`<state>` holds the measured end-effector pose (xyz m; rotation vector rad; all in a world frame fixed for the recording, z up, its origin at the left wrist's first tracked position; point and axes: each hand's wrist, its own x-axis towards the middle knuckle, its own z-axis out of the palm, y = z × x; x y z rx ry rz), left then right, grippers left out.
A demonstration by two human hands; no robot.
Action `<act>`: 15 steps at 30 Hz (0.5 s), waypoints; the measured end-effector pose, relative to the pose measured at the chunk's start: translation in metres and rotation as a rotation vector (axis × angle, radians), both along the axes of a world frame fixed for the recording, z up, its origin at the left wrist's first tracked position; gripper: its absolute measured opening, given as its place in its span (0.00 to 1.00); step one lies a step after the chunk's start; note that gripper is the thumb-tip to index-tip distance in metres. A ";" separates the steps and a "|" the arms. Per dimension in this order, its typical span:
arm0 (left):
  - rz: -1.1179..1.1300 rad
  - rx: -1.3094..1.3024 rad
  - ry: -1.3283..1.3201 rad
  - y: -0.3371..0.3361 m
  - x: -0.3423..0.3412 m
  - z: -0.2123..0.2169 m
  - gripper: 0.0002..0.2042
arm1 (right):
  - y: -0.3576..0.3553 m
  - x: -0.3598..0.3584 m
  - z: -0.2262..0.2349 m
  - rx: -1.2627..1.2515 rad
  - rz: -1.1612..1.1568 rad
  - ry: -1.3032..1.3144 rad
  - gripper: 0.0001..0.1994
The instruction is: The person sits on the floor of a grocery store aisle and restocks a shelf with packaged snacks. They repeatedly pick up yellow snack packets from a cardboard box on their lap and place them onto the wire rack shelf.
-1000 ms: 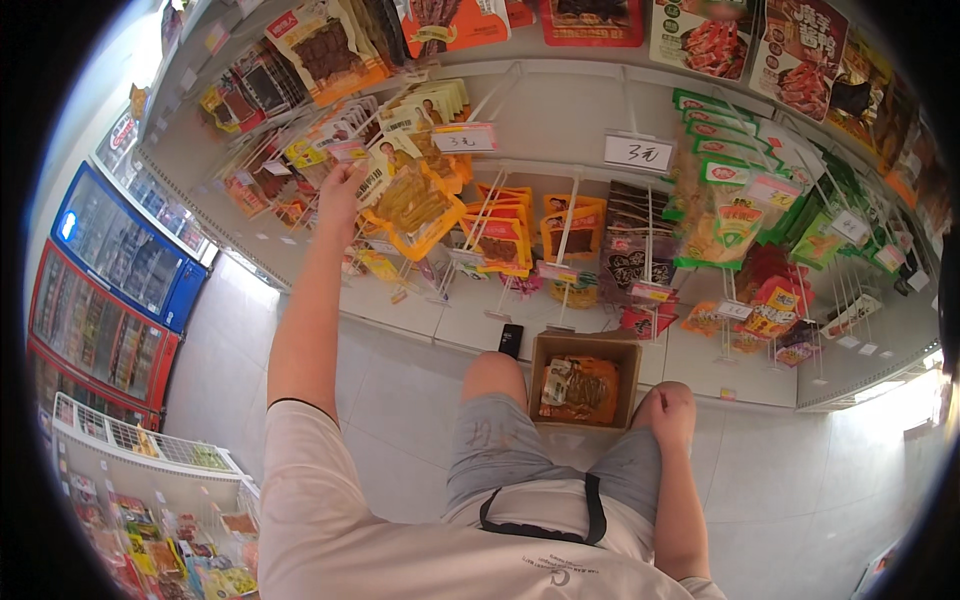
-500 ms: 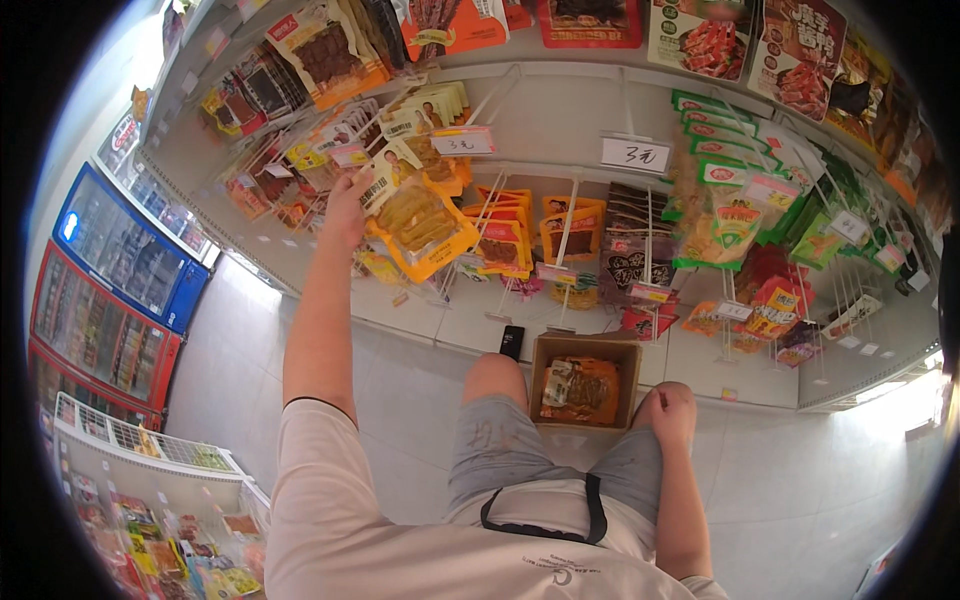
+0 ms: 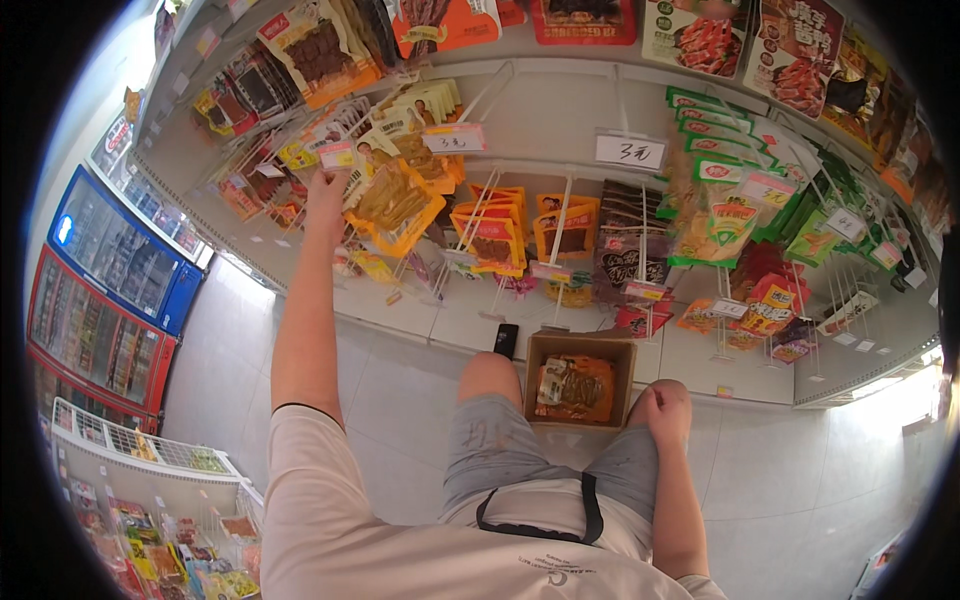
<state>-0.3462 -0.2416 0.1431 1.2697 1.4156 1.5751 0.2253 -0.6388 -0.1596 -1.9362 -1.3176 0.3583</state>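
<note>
My left hand (image 3: 326, 200) reaches up to the hanging rack and grips the left edge of a snack packet (image 3: 395, 208). This packet is yellow-orange with a clear window showing pale brown strips of food. It hangs in front of several similar packets (image 3: 430, 105) on a hook, against a price tag (image 3: 453, 138). My right hand (image 3: 668, 412) rests on my right knee with its fingers curled in, and nothing shows in them. Between my knees stands an open cardboard box (image 3: 625, 385), holding orange snack packets (image 3: 577, 388).
Hooks with orange packets (image 3: 495, 240), dark packets (image 3: 637, 245) and green-topped packets (image 3: 715, 215) line the rack, their tags sticking out. A black phone (image 3: 507, 341) lies on the bottom shelf (image 3: 460, 325). Drinks fridges (image 3: 120, 260) and a snack bin (image 3: 150, 450) stand at the left.
My left hand has moved the packet up and to the left, closer in among the hanging packets. My right hand stays on the knee.
</note>
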 end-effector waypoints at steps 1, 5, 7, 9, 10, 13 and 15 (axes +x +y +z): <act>0.016 0.015 -0.021 -0.005 0.004 0.003 0.21 | 0.000 0.000 0.000 0.001 0.003 0.000 0.10; -0.059 -0.011 -0.160 -0.002 -0.021 0.006 0.26 | 0.004 -0.005 0.005 0.011 0.037 -0.022 0.10; -0.003 -0.046 -0.066 -0.016 0.016 0.022 0.28 | 0.000 0.003 -0.007 0.017 0.008 0.020 0.10; 0.003 -0.059 -0.052 -0.019 0.021 0.032 0.28 | 0.002 0.003 -0.010 0.029 0.021 0.039 0.10; 0.007 -0.066 -0.046 -0.018 0.020 0.035 0.27 | 0.001 0.003 -0.008 0.033 0.035 0.030 0.10; -0.017 -0.074 0.008 -0.002 0.014 0.035 0.27 | 0.002 -0.001 -0.003 0.007 0.023 0.030 0.11; 0.056 -0.081 -0.008 0.003 0.020 0.030 0.28 | 0.001 -0.002 0.001 -0.015 0.006 0.018 0.11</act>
